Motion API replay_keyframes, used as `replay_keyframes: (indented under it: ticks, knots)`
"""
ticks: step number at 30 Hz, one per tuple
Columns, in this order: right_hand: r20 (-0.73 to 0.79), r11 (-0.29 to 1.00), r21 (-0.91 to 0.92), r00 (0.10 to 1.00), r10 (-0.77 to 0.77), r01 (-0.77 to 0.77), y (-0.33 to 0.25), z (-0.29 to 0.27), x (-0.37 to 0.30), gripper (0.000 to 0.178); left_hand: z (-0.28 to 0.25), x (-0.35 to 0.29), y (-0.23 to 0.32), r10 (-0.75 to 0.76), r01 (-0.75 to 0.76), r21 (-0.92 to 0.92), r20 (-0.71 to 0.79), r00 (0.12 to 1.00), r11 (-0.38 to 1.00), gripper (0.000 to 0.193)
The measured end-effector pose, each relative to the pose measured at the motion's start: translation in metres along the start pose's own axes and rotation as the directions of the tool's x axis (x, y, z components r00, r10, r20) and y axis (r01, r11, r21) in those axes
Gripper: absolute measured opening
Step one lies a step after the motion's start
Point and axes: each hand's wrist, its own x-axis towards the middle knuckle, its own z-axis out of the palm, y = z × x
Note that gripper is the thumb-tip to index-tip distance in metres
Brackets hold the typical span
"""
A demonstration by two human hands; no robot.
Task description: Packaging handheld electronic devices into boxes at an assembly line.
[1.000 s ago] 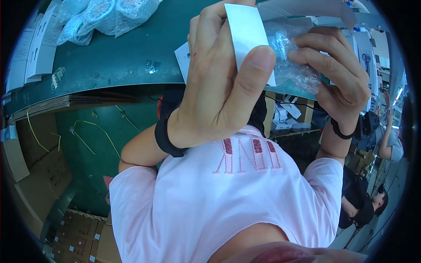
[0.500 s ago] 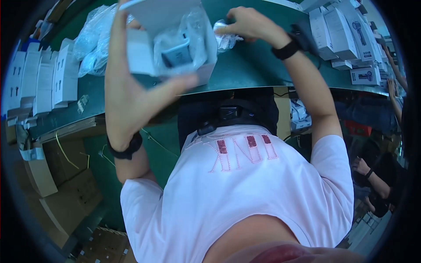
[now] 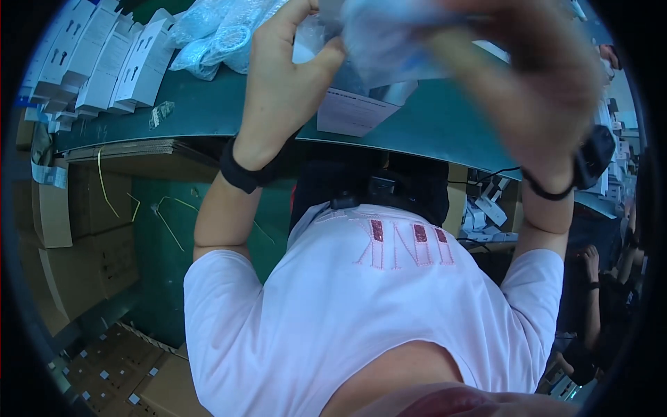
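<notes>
An opened white carton (image 3: pixel 354 113) stands near the front edge of the green table. My left hand (image 3: pixel 288 73) grips its left side, thumb toward the opening. Over the box hangs a crinkled clear plastic bag (image 3: pixel 389 38), close to the camera and blurred; its contents cannot be made out. Reaching in from the right, my right hand (image 3: pixel 535 83) is smeared by motion, its fingers closed at the bag's edge. Hand and bag hide most of the box's inside.
Several white cartons (image 3: pixel 142 66) stand in a row at the left. Bubble-wrapped items (image 3: pixel 222 42) lie behind my left hand, and a small crumpled wrapper (image 3: pixel 161 113) rests nearer the edge. Cardboard boxes (image 3: pixel 76 278) stand below left. Another person's arm (image 3: pixel 593 299) shows at far right.
My right hand has come from the table right of the box up over it, nearer the camera. The box now sits farther right in view, with my left hand still at its left side.
</notes>
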Motion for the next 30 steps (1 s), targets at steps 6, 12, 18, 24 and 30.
replay_keyframes:
  ticks: [6,12,18,24,30]
  knots:
    - [0.639,0.971,-0.238,0.751,0.165,-0.010,-0.007,0.018,0.005,0.035,0.015,-0.004,0.003,-0.168,0.160,-0.115,-0.059,0.984,0.980,0.029]
    - [0.933,0.918,-0.345,0.037,0.359,-0.197,0.020,0.041,0.064,0.032,0.033,-0.026,-0.008,0.051,-0.055,-0.685,-0.026,0.998,0.726,0.085]
    - [0.149,0.799,0.164,0.815,0.560,-0.579,0.023,-0.013,-0.002,0.034,0.025,-0.034,-0.025,0.129,-0.145,-0.503,-0.068,0.989,0.852,0.082]
    - [0.207,0.494,0.662,0.772,0.601,-0.563,0.054,0.084,-0.047,0.061,0.012,-0.019,-0.037,0.190,-0.149,-0.377,0.073,0.979,0.914,0.076]
    - [-0.042,0.511,0.715,0.700,0.713,-0.477,0.044,0.079,-0.033,0.023,0.024,-0.023,-0.022,0.080,-0.054,-0.568,0.019,0.997,0.821,0.063]
